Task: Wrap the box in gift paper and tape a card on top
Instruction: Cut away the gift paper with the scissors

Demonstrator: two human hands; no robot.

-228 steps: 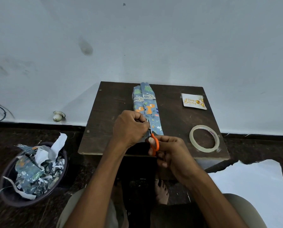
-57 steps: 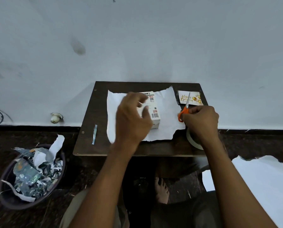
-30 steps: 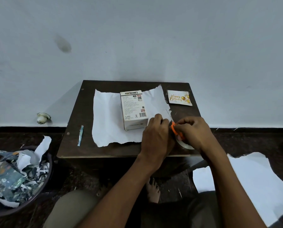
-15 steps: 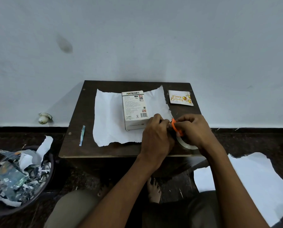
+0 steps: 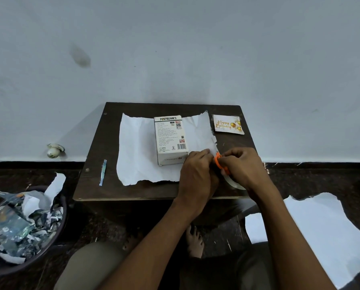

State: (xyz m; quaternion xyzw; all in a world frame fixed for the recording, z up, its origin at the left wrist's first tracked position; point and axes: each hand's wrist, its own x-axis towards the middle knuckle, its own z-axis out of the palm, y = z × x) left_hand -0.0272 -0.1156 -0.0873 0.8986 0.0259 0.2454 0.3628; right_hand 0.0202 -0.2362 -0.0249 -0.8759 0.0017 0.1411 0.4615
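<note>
White box (image 5: 170, 141) lies flat on the gift paper (image 5: 137, 151), white side up, mid-table (image 5: 95, 185). Card (image 5: 228, 127) sits at far right, apart from the paper. Left hand (image 5: 195, 174) pinches the paper's near right edge; right hand (image 5: 244, 166) is closed around orange-handled scissors (image 5: 220, 163) at that edge. Tape roll (image 5: 235, 185) mostly hidden under right hand. Thin paper strip (image 5: 103, 173) lies near left.

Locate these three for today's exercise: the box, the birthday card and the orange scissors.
box (image 5: 170, 139): head view, printed top face.
birthday card (image 5: 228, 124): head view, middle of its front.
orange scissors (image 5: 217, 160): head view, orange handle showing between the hands.
</note>
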